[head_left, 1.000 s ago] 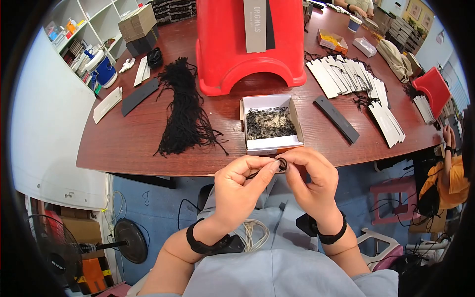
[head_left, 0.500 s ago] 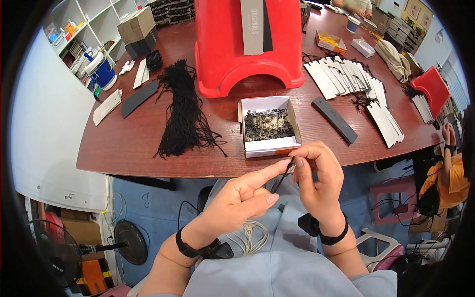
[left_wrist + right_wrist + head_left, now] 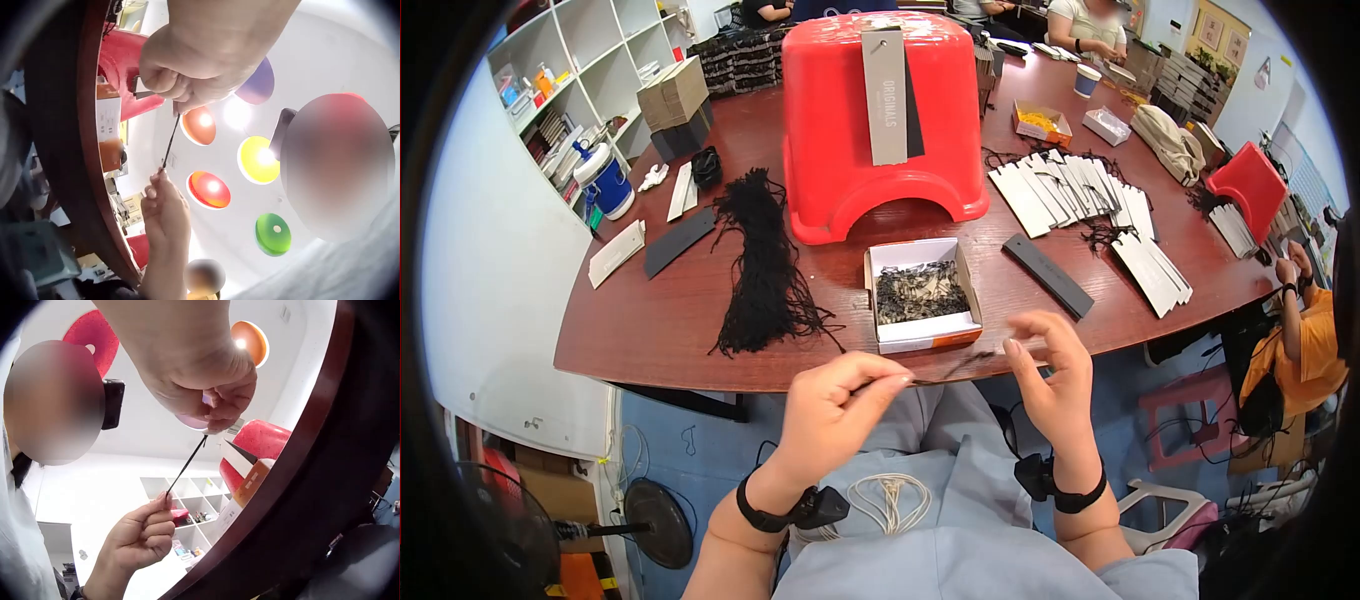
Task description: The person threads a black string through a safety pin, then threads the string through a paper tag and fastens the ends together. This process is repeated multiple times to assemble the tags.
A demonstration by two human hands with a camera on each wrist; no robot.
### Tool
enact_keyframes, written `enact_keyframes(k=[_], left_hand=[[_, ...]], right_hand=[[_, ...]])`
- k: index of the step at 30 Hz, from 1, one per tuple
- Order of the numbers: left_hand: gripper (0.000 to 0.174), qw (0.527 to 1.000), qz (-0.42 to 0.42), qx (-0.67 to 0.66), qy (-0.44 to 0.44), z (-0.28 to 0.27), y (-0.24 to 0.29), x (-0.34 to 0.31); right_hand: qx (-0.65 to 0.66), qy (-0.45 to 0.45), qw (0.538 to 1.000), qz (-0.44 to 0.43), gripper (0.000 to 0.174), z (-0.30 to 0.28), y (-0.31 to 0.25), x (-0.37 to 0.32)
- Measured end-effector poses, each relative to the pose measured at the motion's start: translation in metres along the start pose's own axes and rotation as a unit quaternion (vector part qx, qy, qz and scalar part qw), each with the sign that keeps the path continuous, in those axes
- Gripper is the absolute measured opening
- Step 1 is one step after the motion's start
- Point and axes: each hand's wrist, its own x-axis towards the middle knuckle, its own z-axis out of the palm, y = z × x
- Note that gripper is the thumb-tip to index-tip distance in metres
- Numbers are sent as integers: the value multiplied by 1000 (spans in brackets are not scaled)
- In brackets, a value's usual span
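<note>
A thin black cord [image 3: 965,366] runs taut between my two hands just in front of the table edge. My left hand [image 3: 832,408] pinches one end between thumb and curled fingers. At the other end, the thumb and fingertips of my right hand [image 3: 1055,385] hold the cord, blurred in the head view. The right wrist view shows the cord [image 3: 186,465] with a short tail by the right fingertips. Just beyond the hands sits an open white box [image 3: 922,338] of small black looped pieces [image 3: 920,290]. A bundle of black cords [image 3: 758,265] lies to its left.
A red stool [image 3: 880,110] behind the box carries a grey tag [image 3: 884,100]. White tags [image 3: 1060,190] are fanned at the right, near a dark tag [image 3: 1048,275]. More tags [image 3: 617,254] lie left. The table edge [image 3: 700,388] is close to my hands.
My hands have moved apart, the left one drawing to the left, and the cord now stretches between them. The head view has tilted up, so the tabletop sits lower.
</note>
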Motion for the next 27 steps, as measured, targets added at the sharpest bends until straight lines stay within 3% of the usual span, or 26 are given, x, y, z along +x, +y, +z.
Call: enact_keyframes(k=[1, 3, 4, 7, 8, 9, 11, 12, 13, 15, 17, 19, 20, 22, 25, 27], left_hand=[[9, 997, 36, 62, -41, 2, 5, 4], [9, 991, 21, 81, -103, 10, 13, 10], [9, 986, 37, 115, -113, 14, 12, 12], [11, 976, 87, 166, -111, 20, 14, 24], [12, 972, 113, 177, -104, 19, 16, 28], [12, 972, 116, 182, -97, 17, 18, 32], [13, 967, 105, 215, -88, 8, 25, 46], [12, 968, 116, 199, -99, 3, 31, 53], [11, 976, 144, 145, -76, 2, 28, 64], [11, 981, 77, 178, -8, -8, 44, 84], [18, 950, 109, 273, 101, -17, 54, 113], [37, 878, 201, 349, 256, -19, 50, 146], [37, 878, 202, 349, 257, -16, 47, 161], [51, 764, 302, 436, 368, -9, 39, 182], [58, 808, 232, 422, 339, -2, 33, 194], [51, 831, 218, 397, 323, -5, 28, 195]], right_hand=[[1, -1, 1000, -4, 23, 1, -1, 1], [102, -21, 993, -55, 34, 1, -4, 5], [283, -83, 956, 5, 45, 7, -10, 3], [427, -213, 876, 72, 43, 19, -17, 5], [406, -232, 874, 131, 34, 16, -21, 8], [408, -238, 873, 124, 34, 15, -21, 12], [398, -246, 861, 200, 23, 14, -23, 21], [324, -201, 912, 153, 16, 17, -30, 26], [324, -204, 912, 149, 16, 17, -30, 30], [278, -196, 929, 149, 14, 11, -26, 37], [258, -180, 941, 128, 14, 6, -30, 43], [314, -170, 927, 115, 15, 3, -34, 47], [315, -162, 929, 107, 14, 4, -37, 49], [319, -173, 926, 108, 14, 4, -40, 51], [319, -187, 923, 108, 13, 6, -42, 51], [316, -190, 923, 107, 13, 4, -41, 52]])
